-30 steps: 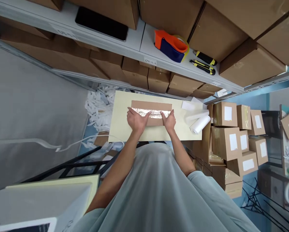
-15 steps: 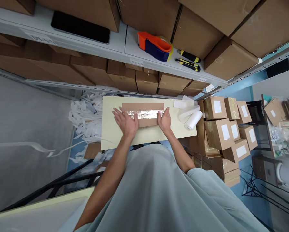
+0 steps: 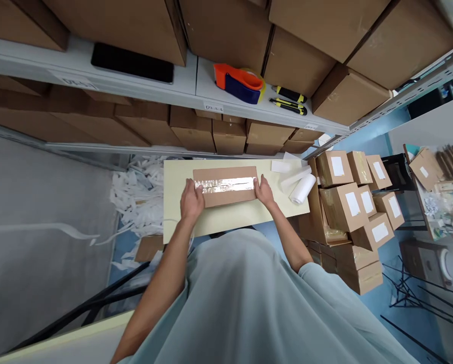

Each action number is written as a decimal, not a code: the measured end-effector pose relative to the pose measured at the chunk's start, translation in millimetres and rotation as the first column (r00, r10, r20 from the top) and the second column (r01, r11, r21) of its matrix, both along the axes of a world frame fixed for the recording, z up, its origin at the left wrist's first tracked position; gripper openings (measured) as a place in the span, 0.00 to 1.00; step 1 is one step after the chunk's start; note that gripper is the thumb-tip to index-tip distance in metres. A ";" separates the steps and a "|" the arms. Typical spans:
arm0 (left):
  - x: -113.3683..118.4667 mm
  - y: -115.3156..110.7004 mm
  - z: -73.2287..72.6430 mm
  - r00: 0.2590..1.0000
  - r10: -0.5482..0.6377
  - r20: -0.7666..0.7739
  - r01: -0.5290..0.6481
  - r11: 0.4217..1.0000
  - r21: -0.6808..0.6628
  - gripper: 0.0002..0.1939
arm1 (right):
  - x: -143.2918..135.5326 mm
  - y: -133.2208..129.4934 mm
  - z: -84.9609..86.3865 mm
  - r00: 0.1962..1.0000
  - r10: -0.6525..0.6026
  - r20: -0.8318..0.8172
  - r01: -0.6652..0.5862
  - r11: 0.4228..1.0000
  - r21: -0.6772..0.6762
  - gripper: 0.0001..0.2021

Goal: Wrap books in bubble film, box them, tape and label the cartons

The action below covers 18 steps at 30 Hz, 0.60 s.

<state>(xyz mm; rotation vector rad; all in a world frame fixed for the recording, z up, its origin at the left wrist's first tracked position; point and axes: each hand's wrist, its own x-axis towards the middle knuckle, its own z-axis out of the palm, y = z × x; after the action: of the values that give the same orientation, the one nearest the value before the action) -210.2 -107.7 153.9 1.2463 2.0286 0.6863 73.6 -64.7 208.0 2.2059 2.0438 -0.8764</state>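
Note:
A brown cardboard box [image 3: 230, 198] is at the pale yellow table [image 3: 226, 222], with shiny clear tape [image 3: 226, 185] running along its top. My left hand [image 3: 192, 200] grips the box's left end, its thumb on the upper face near the tape. At the opposite end, my right hand [image 3: 263, 191] holds the right side with the thumb by the tape's end. Whether the box rests flat or is slightly raised, I cannot tell. A roll of white label paper [image 3: 302, 189] lies to the right of my right hand.
The shelf [image 3: 135, 83] ahead carries boxes, a black phone [image 3: 132, 62], an orange and blue tape dispenser [image 3: 239, 83] and yellow-black utility knives [image 3: 289, 100]. Several labelled boxes [image 3: 344, 206] are stacked at right. White paper scraps [image 3: 137, 197] heap at left.
My left hand has moved from the box's top to its left end, and my right hand to its right end. Both now grip it, and the box sits slightly tilted.

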 end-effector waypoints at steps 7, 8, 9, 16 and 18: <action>14.1 -13.7 17.7 0.994 0.078 -0.083 -0.079 0.997 -0.008 0.29 | 1.7 -7.7 7.1 0.989 -0.095 -0.112 0.092 0.995 -0.034 0.25; 12.3 -13.0 20.5 0.994 0.082 -0.078 -0.085 0.996 -0.032 0.28 | 2.2 -8.3 8.9 0.988 -0.096 -0.117 0.094 0.995 -0.022 0.25; 8.9 -11.7 23.0 0.994 0.087 -0.070 -0.091 0.994 -0.056 0.27 | 2.2 -8.8 11.0 0.988 -0.092 -0.124 0.091 0.996 -0.009 0.25; -24.1 -5.4 23.1 0.977 0.167 0.130 -0.181 0.978 0.105 0.26 | -7.0 -17.9 5.4 0.964 -0.049 -0.260 0.089 0.986 0.144 0.24; -30.4 -8.0 19.0 0.978 0.176 0.113 -0.189 0.975 0.120 0.25 | -10.6 -26.3 -7.9 0.945 -0.075 -0.319 0.137 0.975 0.176 0.20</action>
<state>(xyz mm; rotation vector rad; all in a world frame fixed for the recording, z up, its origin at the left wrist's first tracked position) -240.6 -115.7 172.8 1.0804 2.0577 0.9641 63.0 -91.0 200.0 2.4367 2.2492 -1.1467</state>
